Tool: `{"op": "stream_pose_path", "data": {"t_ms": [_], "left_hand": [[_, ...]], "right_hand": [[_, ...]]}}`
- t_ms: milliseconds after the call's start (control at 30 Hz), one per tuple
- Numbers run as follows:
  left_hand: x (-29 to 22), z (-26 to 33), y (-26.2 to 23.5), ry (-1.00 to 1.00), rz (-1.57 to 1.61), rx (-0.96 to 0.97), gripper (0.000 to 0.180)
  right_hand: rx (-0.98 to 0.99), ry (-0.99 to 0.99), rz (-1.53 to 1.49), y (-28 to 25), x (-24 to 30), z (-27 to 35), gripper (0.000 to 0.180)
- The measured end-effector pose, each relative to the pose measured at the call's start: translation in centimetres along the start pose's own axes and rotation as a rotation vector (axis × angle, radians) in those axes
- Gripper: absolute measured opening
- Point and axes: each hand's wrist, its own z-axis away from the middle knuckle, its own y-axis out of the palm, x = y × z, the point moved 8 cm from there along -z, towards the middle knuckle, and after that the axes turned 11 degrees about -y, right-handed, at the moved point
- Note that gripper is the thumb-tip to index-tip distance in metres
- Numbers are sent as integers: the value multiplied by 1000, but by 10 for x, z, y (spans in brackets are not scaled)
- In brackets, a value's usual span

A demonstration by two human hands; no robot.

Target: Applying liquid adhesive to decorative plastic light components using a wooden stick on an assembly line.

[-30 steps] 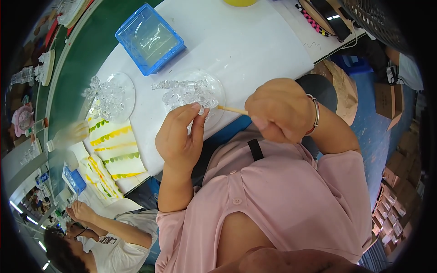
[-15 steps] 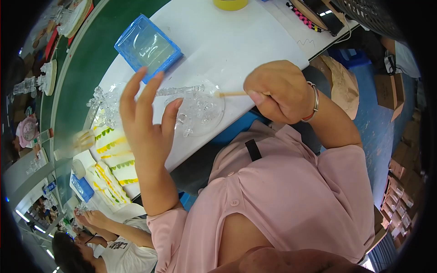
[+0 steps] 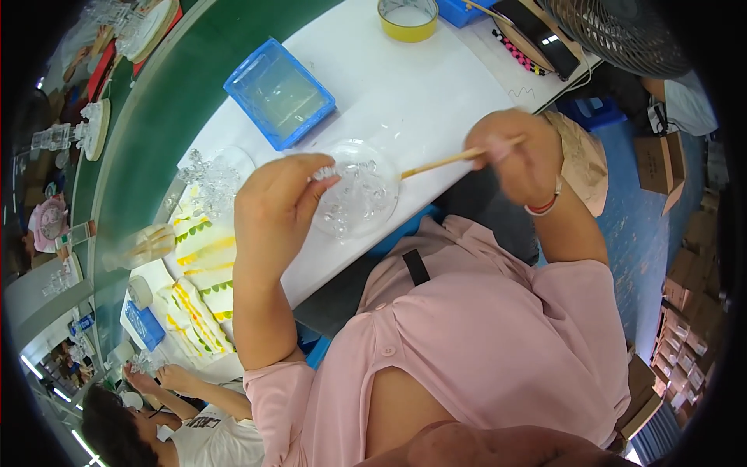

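Observation:
My right hand [image 3: 520,159], blurred by motion, is closed round a thin wooden stick [image 3: 440,165], whose tip points left toward a clear round plastic dish [image 3: 391,204]. Small clear plastic pieces [image 3: 352,193] lie heaped in that dish. At its left rim my left hand [image 3: 276,206] pinches thumb and fingers together on a clear plastic piece [image 3: 330,173], mostly hidden by the fingers. Behind the dish stands a blue rectangular tray [image 3: 325,118] with something pale and translucent in it.
More clear plastic pieces [image 3: 208,183] are piled left of my left hand. A yellow tape roll [image 3: 408,31], a phone [image 3: 538,39] and a fan [image 3: 622,35] are at the far right. A green conveyor belt [image 3: 167,117] runs along the left; a co-worker [image 3: 202,428] sits lower left.
My left hand was spread open; now its fingers are pinched on a clear piece at the dish. My right hand has moved right with the stick, drawing it away from the dish.

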Motion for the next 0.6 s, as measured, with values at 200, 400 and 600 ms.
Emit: {"op": "stream_pose_path", "data": {"t_ms": [200,400,600], "left_hand": [[-31,-1,-66,29,-75,-118,24],[33,-46,-175,-256,169,-490,14],[161,-137,-180,-458,-111,-446,28]], "right_hand": [[-679,53,-454,-69,-40,-2,20],[-821,140,-621,-38,-79,-11,29],[-691,248,-683,-16,-96,-24,27]]}}
